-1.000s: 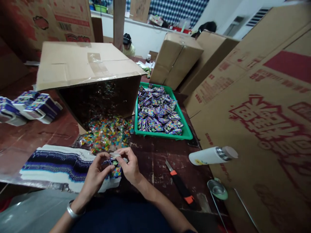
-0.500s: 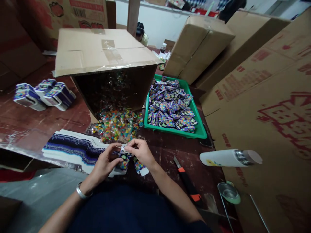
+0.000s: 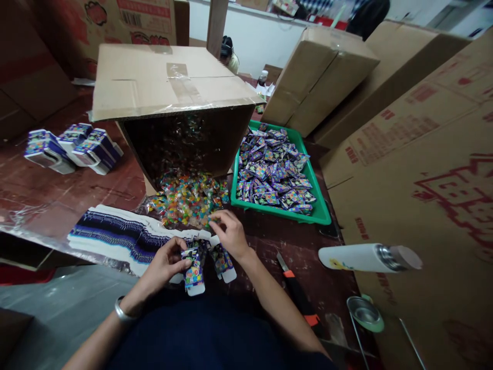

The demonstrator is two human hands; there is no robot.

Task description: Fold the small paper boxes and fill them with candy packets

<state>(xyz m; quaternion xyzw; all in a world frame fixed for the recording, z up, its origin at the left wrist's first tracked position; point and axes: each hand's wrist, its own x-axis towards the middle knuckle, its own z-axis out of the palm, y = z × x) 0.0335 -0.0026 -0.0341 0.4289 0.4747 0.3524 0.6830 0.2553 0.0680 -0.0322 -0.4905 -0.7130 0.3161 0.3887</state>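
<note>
Left hand (image 3: 171,262) near centre, grip closed round a small printed carton (image 3: 193,273), thumb on its face, fingers behind; carton tilted, white flap at its near end. Right hand (image 3: 231,234) at near edge of a pile of clear-wrapped jelly beans (image 3: 185,198), thumb and fingertips close together; can't tell if its grip has anything. Second printed carton (image 3: 222,259) on the counter (image 3: 264,244), just right of the held one, white flap toward near side. Row of flat, overlapping cartons (image 3: 115,231) runs left from the left hand. Candy pile spills from the open mouth of a cardboard box (image 3: 134,82) lying on its side, far of the hands. Right of that box: green tray (image 3: 322,215), heaped with purple printed sachets (image 3: 273,172). Near right, utility knife (image 3: 297,295), blade out, pointing far; white bottle (image 3: 352,257) lies right of it, metal cup (image 3: 364,311) nearer than bottle. Far left on counter, group of formed cartons (image 3: 71,148), side by side. Silver bracelet (image 3: 124,309) on left wrist. Tall printed cardboard box (image 3: 408,216) along right side. Another person (image 3: 232,61) far off, partly hidden behind the open box.
</note>
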